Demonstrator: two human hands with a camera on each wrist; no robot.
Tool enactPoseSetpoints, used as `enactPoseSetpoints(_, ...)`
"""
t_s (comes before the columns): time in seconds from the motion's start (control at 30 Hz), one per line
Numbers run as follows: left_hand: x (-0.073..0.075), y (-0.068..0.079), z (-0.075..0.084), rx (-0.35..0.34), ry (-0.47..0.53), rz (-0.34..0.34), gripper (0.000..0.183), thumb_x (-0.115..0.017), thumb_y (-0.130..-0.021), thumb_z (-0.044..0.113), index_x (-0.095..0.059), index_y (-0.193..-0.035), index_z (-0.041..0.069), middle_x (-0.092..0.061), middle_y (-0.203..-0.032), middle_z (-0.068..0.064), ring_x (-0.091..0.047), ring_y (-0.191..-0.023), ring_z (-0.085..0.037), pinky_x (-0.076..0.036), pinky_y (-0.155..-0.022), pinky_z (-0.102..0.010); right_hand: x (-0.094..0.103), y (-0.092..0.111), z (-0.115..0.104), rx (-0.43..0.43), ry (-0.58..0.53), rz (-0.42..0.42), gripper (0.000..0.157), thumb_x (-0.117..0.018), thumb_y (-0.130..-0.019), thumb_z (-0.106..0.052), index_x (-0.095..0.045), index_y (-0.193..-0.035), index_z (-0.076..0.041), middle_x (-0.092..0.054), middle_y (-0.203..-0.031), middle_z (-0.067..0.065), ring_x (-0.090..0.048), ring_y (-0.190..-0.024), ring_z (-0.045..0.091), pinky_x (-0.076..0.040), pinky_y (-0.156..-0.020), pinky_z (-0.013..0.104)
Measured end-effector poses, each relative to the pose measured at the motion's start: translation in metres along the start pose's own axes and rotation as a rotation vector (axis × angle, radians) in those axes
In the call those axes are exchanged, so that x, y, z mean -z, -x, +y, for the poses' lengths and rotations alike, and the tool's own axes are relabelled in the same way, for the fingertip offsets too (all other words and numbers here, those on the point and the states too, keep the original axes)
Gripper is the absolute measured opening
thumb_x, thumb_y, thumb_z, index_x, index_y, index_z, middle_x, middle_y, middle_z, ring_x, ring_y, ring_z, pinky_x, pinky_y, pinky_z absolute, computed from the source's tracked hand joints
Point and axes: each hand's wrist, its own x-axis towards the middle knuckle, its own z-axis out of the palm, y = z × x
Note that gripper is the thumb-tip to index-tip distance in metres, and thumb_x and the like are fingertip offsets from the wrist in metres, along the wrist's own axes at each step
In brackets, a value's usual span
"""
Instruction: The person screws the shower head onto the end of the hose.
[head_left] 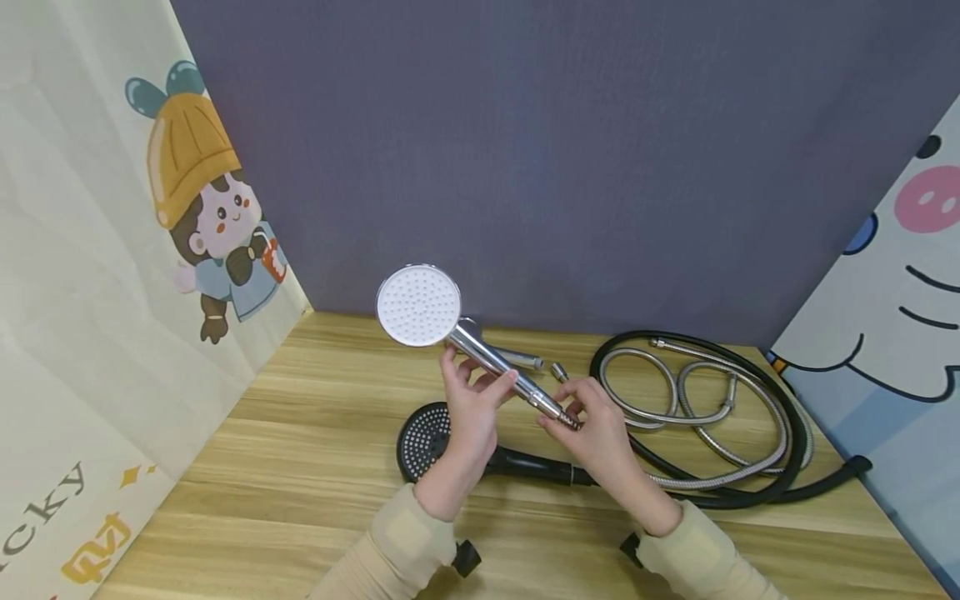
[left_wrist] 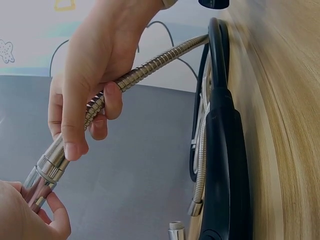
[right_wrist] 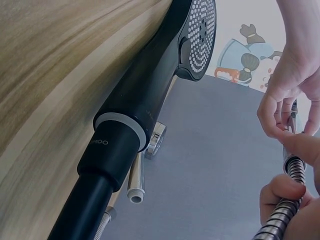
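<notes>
A chrome hand shower (head_left: 418,306) with a round white face is held above the table, its face up and to the left. My left hand (head_left: 471,408) grips its chrome handle, thumb along the near side. At the handle's lower end my right hand (head_left: 600,425) pinches a ribbed metal shower hose (left_wrist: 155,64) close to its chrome connector (left_wrist: 52,160). In the left wrist view, connector and handle meet end to end; how firmly they are joined I cannot tell. Below my hands lies a black hand shower (head_left: 423,442), joined to a black hose (right_wrist: 82,210).
Behind the held shower lies another chrome hand shower (head_left: 517,358), its open threaded end to the right. A loose hose end (head_left: 558,372) sits near it. Coiled metal hoses (head_left: 645,417) and a black hose loop (head_left: 798,425) cover the table's right side. A dark wall (head_left: 525,167) stands behind.
</notes>
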Motion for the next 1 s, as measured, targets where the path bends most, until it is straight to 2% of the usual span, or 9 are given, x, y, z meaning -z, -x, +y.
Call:
enactPoseSetpoints(0.23, -0.0004, 0.0006, 0.0000, 0.005, 0.003, -0.003, 0.084, -0.067, -0.072, -0.017, -0.029, -0.137, 0.019, -0.047, -0.108, -0.007, -0.060, -0.082, -0.018, -0.061, -0.074, -0.038, -0.0007, 0.0005, 0.0000, -0.007, -0.004, 0.014, 0.043, -0.089, -0.058, -0.005, -0.057, -0.087, -0.008, -0.055, -0.082, 0.004, -0.055, -0.063, 0.007, -0.044, -0.047, 0.012)
enactPoseSetpoints(0.6, 0.0003, -0.0002, -0.0007, 0.001, 0.001, -0.007, 0.085, -0.067, -0.072, -0.017, -0.028, -0.139, 0.018, -0.047, -0.108, -0.007, -0.060, -0.082, -0.018, -0.061, -0.074, -0.037, -0.0005, 0.0018, 0.0022, -0.010, -0.010, 0.009, 0.038, -0.087, -0.064, -0.009, -0.058, -0.088, -0.011, -0.057, -0.088, 0.001, -0.054, -0.064, 0.005, -0.047, -0.047, 0.016)
enactPoseSetpoints(1.0, 0.0011, 0.0001, 0.0004, 0.011, -0.004, -0.015, 0.085, -0.067, -0.072, -0.017, -0.027, -0.139, 0.017, -0.046, -0.109, -0.008, -0.060, -0.083, -0.018, -0.061, -0.074, -0.036, 0.0002, -0.0001, 0.0025, 0.031, -0.021, 0.013, 0.018, -0.081, -0.069, -0.008, -0.068, -0.081, -0.009, -0.060, -0.093, 0.004, -0.054, -0.063, 0.006, -0.047, -0.051, 0.012)
